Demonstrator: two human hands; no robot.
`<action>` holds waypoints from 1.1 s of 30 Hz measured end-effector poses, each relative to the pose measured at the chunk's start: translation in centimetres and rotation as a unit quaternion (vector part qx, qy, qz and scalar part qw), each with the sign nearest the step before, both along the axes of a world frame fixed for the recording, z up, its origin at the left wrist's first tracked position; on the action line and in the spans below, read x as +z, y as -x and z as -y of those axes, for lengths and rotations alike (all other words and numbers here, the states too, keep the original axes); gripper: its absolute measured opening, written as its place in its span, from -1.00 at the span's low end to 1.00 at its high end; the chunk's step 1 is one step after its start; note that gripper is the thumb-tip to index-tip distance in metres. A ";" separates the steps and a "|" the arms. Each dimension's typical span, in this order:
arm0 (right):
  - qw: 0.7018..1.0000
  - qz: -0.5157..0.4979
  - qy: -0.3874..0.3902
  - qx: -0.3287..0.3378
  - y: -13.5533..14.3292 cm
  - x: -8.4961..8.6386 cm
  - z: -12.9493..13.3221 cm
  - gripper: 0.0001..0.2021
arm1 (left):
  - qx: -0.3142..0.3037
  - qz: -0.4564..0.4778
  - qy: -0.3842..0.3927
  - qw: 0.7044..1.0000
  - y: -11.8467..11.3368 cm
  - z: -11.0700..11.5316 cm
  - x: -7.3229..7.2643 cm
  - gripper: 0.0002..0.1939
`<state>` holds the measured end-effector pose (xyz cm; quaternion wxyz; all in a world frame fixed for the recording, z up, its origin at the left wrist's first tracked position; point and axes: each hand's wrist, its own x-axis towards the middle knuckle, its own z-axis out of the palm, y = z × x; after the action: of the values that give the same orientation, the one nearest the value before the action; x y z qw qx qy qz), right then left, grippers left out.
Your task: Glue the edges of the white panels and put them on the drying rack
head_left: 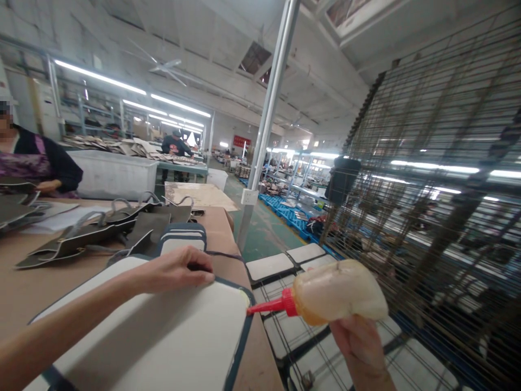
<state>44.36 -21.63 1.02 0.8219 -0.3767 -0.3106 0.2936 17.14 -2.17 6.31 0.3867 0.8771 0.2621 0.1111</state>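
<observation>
A large white panel with a dark blue border (163, 331) lies on the brown table. My left hand (175, 270) rests on its far edge, fingers bent together and pressed down near the border; whether anything is pinched there is hidden. My right hand (360, 339) grips a translucent squeeze bottle (342, 290) holding yellowish liquid, tilted so its red nozzle points left. The red tip (250, 311) meets the panel's border near the far right corner. A pale, wet-looking line shows along the border at that corner.
Smaller bordered panels (183, 233) are stacked beyond. Dark bag pieces with handles (81, 233) lie at the left, near a seated person (40, 157). Right of the table, a wire rack holds white panels (271, 266); a tall wire grid (439, 163) and metal post (268, 108) stand nearby.
</observation>
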 end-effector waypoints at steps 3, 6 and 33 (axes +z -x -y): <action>1.000 -0.001 0.000 0.001 0.4 -0.1 0.0 -0.28 | 0.013 -0.007 0.016 1.000 0.1 0.0 -0.3 -0.66; 1.000 -0.002 0.018 -0.002 0.8 -0.1 0.3 -0.25 | 0.024 -0.005 0.015 1.000 0.1 -0.1 -0.4 -0.67; 0.997 0.066 -0.034 0.002 -0.2 -2.9 -0.7 -0.39 | 0.106 0.061 0.077 0.990 -0.2 -3.2 -2.3 -0.66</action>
<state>44.57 -20.92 -1.86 0.8112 -0.3663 -0.3748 0.2593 17.31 1.00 3.97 0.4543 0.8036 0.3376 0.1839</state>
